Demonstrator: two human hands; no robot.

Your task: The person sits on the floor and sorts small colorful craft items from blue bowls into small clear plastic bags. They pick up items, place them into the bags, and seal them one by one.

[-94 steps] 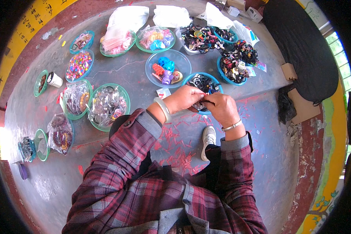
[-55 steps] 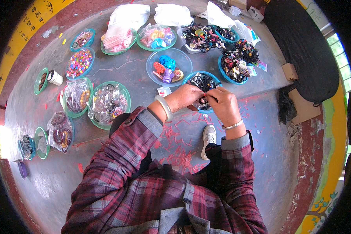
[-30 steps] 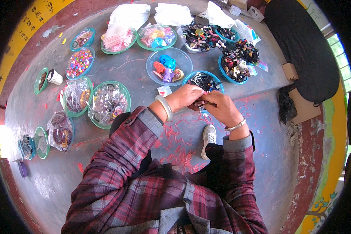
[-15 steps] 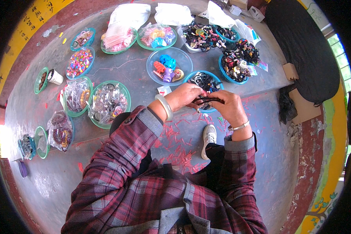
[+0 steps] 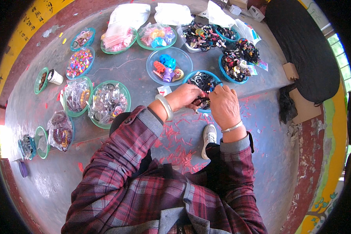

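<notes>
My left hand (image 5: 184,97) is closed, its thumb and fingers pinching a small bundle of black hair ties (image 5: 201,103) in front of the near rim of a blue bowl (image 5: 215,80). Beside it, my right hand (image 5: 225,106) is closed too, back of the hand up and fingers bent down at the bundle's right side. Its fingertips are hidden, so what they grip does not show. A bit of red shows at the left fingertips. More black hair ties (image 5: 202,81) lie in the blue bowl, partly behind both hands.
Just beyond stands a clear blue bowl (image 5: 150,66) with colourful hair clips. Bowls of bagged hair accessories (image 5: 110,101) stand to the left. A bowl of dark hair ties (image 5: 234,66) is at the right. Red scraps (image 5: 179,156) litter the floor around my shoe (image 5: 209,136).
My right hand has shifted slightly left and turned its back upward, closer to my left hand. The black hair ties, drawn out between the hands before, are now bunched. My left hand has barely moved.
</notes>
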